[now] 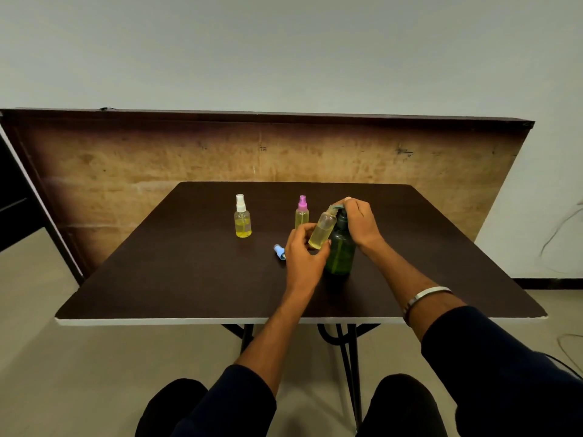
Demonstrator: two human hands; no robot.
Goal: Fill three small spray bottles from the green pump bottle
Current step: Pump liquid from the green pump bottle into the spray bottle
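The green pump bottle (340,250) stands upright on the dark table (189,279). My right hand (361,222) is closed over its pump head. My left hand (304,257) holds an uncapped small bottle (322,230) of yellow liquid, tilted with its mouth up against the pump spout. That bottle's blue spray cap (279,251) lies on the table just left of my left hand. Two other small bottles stand upright farther back: one with a white spray cap (242,217) and one with a pink spray cap (302,211), both holding yellow liquid.
A folded wooden tabletop (157,159) leans against the wall right behind the table. The table's white front edge (189,321) runs just above my knees. A dark frame (19,197) stands at the far left.
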